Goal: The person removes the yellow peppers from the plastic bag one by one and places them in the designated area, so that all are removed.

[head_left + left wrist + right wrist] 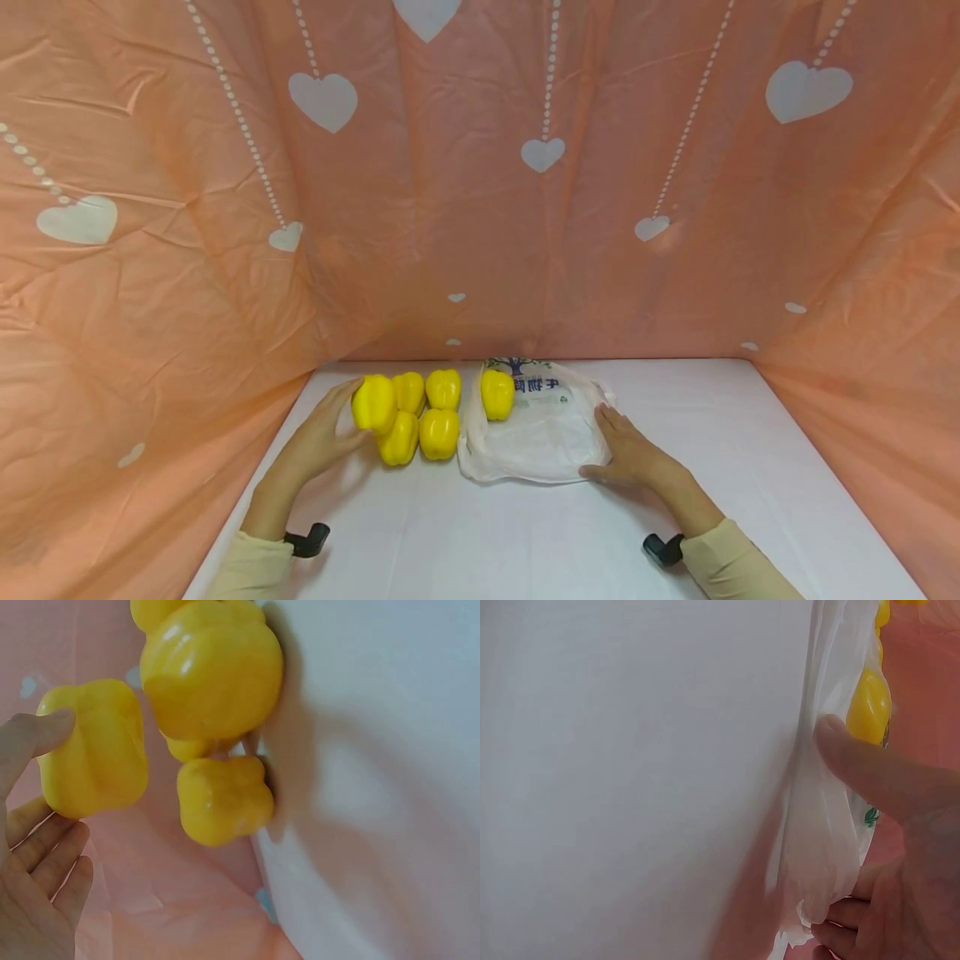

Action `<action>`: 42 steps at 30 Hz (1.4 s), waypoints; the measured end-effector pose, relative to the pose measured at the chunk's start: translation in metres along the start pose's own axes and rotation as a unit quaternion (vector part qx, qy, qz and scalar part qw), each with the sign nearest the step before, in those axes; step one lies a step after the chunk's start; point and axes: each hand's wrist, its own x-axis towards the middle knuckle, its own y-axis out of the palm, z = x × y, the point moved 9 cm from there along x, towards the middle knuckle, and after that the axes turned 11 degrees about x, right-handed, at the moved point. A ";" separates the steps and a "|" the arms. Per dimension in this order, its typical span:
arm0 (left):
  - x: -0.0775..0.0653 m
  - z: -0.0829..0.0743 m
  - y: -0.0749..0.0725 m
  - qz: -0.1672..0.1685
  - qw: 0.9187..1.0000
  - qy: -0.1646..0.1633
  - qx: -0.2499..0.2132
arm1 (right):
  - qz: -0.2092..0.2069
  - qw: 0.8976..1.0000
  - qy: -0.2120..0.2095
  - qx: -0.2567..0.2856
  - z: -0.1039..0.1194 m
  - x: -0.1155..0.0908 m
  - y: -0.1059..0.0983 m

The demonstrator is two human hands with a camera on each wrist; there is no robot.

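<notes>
My left hand (318, 437) holds a yellow bell pepper (374, 403), thumb on one side and fingers on the other. In the left wrist view the thumb lies over this bell pepper (97, 750). Several more bell peppers (439, 433) sit close together just beyond it on the table. A thin white plastic bag (540, 450) spreads to their right, its rim spread wide. One yellow bell pepper (497, 395) lies inside the rim at the left. My right hand (633, 454) grips the bag's right side; in the right wrist view its thumb presses the thin plastic (821, 817).
The white table (465, 542) extends to the front and right of the bag. Orange curtains (480, 250) with white hearts enclose the back and both sides. A black wrist device (309, 540) is strapped on the left wrist, another (663, 550) on the right.
</notes>
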 end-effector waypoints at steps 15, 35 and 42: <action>-0.017 0.021 -0.007 -0.042 0.999 0.008 0.007 | 0.001 1.000 -0.005 0.000 0.002 -0.001 -0.003; -0.032 0.041 0.012 0.005 1.000 -0.013 0.002 | 0.008 1.000 -0.005 0.000 0.000 0.000 0.001; -0.034 0.045 0.021 0.029 0.999 -0.021 0.000 | 0.008 1.000 -0.006 0.007 0.001 -0.002 0.000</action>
